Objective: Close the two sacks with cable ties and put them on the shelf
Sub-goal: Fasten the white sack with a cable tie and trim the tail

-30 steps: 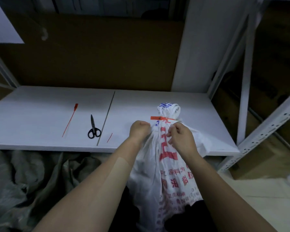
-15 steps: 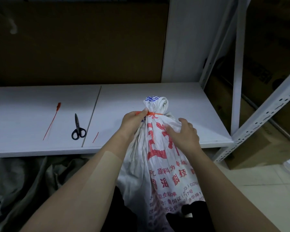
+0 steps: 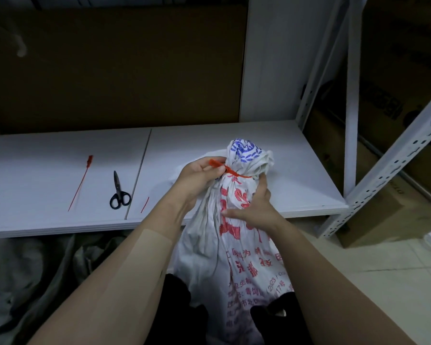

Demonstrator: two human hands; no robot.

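A white woven sack [image 3: 237, 247] with red and blue print stands in front of the white shelf [image 3: 271, 192], its gathered neck bound by a red cable tie [image 3: 234, 172]. My left hand [image 3: 199, 178] grips the neck on its left side, with the tie's red end at its fingers. My right hand [image 3: 254, 207] holds the sack just below the tie, fingers wrapped round the right side. A second red cable tie [image 3: 81, 181] lies loose on the shelf at the left. I cannot make out a second sack for certain.
Black-handled scissors [image 3: 118, 194] lie on the shelf beside a small red offcut [image 3: 144, 204]. Grey crumpled cloth [image 3: 30, 275] fills the space under the shelf. A white perforated upright [image 3: 393, 160] stands at the right, with cardboard boxes [image 3: 373, 220] behind it.
The sack's neck has risen and leaned toward the shelf. My left hand has shifted up to the tie. My right hand has slid from the neck to the sack's side.
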